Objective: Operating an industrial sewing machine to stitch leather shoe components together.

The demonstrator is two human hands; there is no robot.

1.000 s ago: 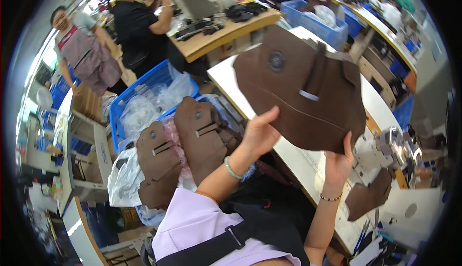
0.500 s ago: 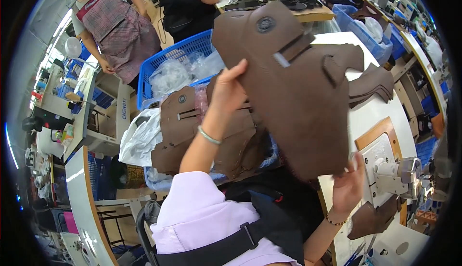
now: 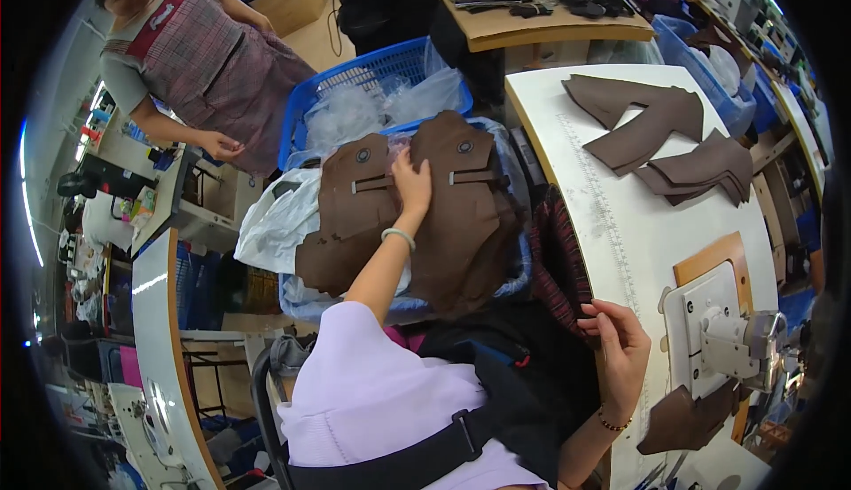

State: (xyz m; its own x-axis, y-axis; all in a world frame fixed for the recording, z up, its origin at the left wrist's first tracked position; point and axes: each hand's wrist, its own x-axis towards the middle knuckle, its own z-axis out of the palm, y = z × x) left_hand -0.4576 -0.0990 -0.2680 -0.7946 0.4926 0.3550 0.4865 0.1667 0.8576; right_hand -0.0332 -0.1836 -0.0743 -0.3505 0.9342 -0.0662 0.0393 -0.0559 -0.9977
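Observation:
My left hand rests on the left edge of a brown leather-like panel, fingers stretched out and the hand open. That panel lies on a pile in a lined blue crate, and has a round emblem and a slot. To its left lies a matching brown panel, with a pinkish clear plastic strip between the two. My right hand hovers by the white table's near-left edge, fingers loosely bent and apart, holding nothing visible.
The white sewing table carries forked brown pieces, stacked curved pieces and a sewing machine with another brown piece beside it. Behind the crate stands a blue basket of clear plastic. A person in a checked apron stands at left.
The brown panel has gone from the air between my hands down onto the crate pile. My right hand has let go of it. The person at left has come nearer.

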